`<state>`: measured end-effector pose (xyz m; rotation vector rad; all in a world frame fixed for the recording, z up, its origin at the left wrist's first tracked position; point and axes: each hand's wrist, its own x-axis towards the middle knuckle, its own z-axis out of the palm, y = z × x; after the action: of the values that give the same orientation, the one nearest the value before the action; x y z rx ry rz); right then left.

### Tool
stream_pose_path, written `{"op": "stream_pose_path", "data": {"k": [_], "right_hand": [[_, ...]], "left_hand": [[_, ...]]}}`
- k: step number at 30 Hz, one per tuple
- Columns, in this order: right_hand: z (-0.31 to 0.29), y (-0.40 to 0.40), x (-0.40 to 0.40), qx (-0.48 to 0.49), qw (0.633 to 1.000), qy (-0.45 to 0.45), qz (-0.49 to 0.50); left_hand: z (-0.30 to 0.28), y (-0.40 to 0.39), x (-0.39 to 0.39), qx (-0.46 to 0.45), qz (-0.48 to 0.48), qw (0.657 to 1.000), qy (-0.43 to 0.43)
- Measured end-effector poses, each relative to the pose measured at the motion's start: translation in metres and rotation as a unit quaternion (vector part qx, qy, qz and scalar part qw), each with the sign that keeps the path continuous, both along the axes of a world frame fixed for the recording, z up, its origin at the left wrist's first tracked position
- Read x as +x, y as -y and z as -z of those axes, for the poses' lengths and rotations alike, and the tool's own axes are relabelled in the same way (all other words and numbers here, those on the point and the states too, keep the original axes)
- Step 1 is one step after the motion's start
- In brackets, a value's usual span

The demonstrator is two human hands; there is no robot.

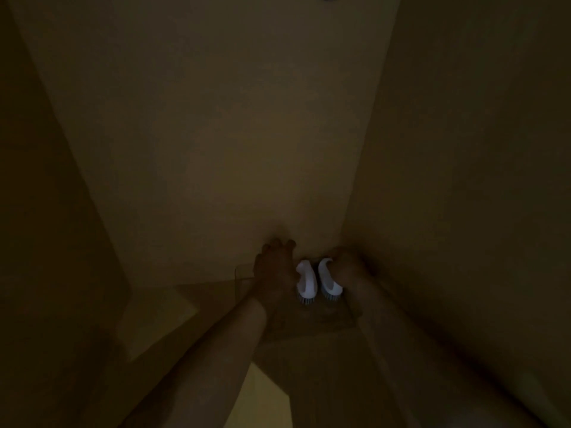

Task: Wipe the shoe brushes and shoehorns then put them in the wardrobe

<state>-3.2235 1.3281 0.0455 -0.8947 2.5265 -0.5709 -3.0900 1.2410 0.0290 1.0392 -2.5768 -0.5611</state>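
Deep inside the dim wardrobe two white shoe brushes stand side by side on a shelf. My left hand (273,267) lies over the left brush (306,281), its fingers spread toward the back wall. My right hand (347,267) grips the handle of the right brush (329,279). Both brushes show pale bristles at their near ends, facing down. No shoehorns are visible in this darkness.
The wardrobe's back wall (216,134) rises ahead, with side walls close at left (46,211) and right (479,180). A faint clear container edge (242,274) shows just left of my left hand. The shelf front (309,329) lies under my forearms.
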Motion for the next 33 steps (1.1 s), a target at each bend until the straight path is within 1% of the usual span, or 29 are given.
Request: {"op": "stream_pose_path", "data": {"k": [2, 4, 6, 9, 18, 22, 28, 33], "right_hand": [[-0.007, -0.006, 0.003, -0.035, 0.999, -0.010, -0.005], [-0.018, -0.012, 0.009, -0.045, 0.999, -0.021, -0.016], [-0.028, -0.016, 0.015, -0.079, 0.997, -0.013, -0.023], [-0.038, -0.022, 0.025, -0.127, 0.991, -0.007, -0.031], [-0.061, -0.036, 0.072, -0.147, 0.986, -0.042, -0.066], [-0.071, -0.052, 0.094, -0.165, 0.981, -0.046, -0.092], [-0.090, -0.089, 0.118, -0.157, 0.977, -0.040, -0.137], [-0.089, -0.133, 0.140, -0.156, 0.973, -0.021, -0.168]], "left_hand": [[-0.011, 0.003, 0.007, -0.021, -0.003, 1.000, 0.000], [-0.022, 0.006, 0.013, -0.064, -0.005, 0.998, 0.019], [-0.033, 0.008, 0.019, -0.091, -0.014, 0.995, 0.028], [-0.044, 0.007, 0.029, -0.101, -0.018, 0.994, 0.029], [-0.072, -0.005, 0.069, -0.119, -0.053, 0.990, 0.044], [-0.084, -0.027, 0.091, -0.141, -0.082, 0.986, 0.036], [-0.097, -0.084, 0.120, -0.131, -0.125, 0.982, 0.043], [-0.100, -0.143, 0.149, -0.116, -0.167, 0.978, 0.057]]}}
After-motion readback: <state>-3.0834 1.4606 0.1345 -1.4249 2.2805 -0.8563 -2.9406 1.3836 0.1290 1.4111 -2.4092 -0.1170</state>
